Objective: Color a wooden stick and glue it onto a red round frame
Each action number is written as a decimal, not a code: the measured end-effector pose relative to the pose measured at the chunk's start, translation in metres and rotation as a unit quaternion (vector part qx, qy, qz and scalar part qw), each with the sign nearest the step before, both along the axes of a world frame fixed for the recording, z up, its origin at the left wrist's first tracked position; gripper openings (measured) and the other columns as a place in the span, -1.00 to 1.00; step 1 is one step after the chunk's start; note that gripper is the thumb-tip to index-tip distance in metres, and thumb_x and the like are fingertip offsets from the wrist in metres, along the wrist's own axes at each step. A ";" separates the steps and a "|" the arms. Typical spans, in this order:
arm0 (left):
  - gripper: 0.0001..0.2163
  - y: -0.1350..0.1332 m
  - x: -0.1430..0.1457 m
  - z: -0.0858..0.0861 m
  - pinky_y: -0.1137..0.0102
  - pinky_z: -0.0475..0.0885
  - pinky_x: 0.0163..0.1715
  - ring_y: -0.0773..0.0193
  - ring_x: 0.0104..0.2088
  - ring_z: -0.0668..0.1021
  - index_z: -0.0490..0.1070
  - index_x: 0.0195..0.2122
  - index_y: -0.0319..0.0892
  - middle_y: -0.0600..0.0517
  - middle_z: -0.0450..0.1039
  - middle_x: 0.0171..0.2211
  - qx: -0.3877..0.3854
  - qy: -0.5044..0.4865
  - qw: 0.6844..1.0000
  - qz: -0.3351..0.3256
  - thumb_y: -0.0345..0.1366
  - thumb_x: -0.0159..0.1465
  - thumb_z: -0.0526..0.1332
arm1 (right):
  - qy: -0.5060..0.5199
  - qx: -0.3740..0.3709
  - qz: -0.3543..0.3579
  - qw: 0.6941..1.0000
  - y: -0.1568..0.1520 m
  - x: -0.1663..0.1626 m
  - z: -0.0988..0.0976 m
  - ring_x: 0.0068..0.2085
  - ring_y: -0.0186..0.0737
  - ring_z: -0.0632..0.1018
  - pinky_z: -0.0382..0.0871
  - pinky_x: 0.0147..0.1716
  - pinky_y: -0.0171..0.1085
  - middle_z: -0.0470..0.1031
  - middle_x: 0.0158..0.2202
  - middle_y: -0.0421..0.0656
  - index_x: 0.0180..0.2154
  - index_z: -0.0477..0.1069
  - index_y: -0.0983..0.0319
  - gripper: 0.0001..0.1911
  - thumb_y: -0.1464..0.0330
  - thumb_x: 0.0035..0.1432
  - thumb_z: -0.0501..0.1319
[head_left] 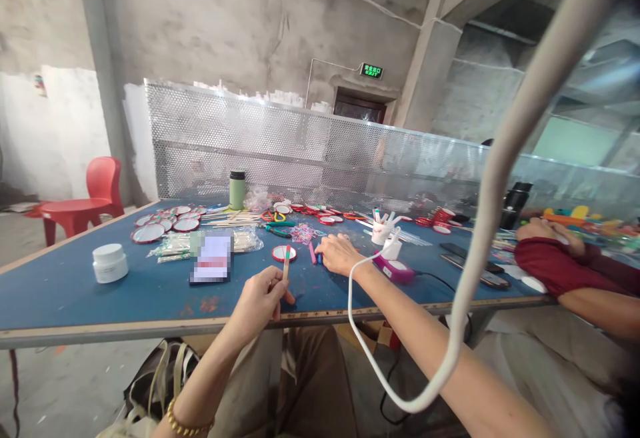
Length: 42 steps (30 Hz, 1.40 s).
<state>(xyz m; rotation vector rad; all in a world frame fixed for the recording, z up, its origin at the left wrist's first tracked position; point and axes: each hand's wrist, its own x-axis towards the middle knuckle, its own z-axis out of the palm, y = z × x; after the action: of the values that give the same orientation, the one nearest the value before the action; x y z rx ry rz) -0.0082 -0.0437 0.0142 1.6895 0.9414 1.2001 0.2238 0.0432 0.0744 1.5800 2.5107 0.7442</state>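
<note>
My left hand [260, 301] is closed in a pinch on a wooden stick [286, 269] with a painted tip, held upright at the near edge of the blue table [65, 288]. My right hand [339, 253] rests farther in on the tabletop, fingers curled over small coloured sticks [315, 254], pink and blue, lying flat. A small round red-rimmed mirror [281, 253] lies just behind the stick, between my two hands. A white cable [350, 305] loops down in front of my right forearm.
A white jar [110, 263], a blurred card [212, 259], bagged sticks [175, 245], several red-rimmed mirrors [150, 232], a green bottle [237, 191], scissors [280, 227] and a pink device [395, 269] lie on the table. Another person's red sleeve [560, 266] rests at right near phones [470, 266]. A perforated metal screen [300, 151] backs the table; red chair [100, 188] at left.
</note>
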 end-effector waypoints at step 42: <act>-0.81 0.002 0.005 0.002 0.49 0.21 -0.71 0.40 -0.74 0.41 0.33 -0.36 -0.15 0.00 0.63 -0.40 -0.015 -0.016 1.000 0.006 -0.14 0.24 0.11 | 0.895 -0.060 0.177 0.406 -0.077 -0.031 -0.047 -0.64 -0.41 0.36 0.24 -0.62 -0.37 0.38 -0.62 -0.33 -0.27 0.50 0.20 -0.82 0.29 0.08 0.38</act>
<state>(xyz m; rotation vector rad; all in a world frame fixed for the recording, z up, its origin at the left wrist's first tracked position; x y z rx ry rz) -0.0028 -0.0420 0.0166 1.6386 0.9469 1.2112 0.1933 -0.0341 0.0276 1.9469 3.3221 -2.8247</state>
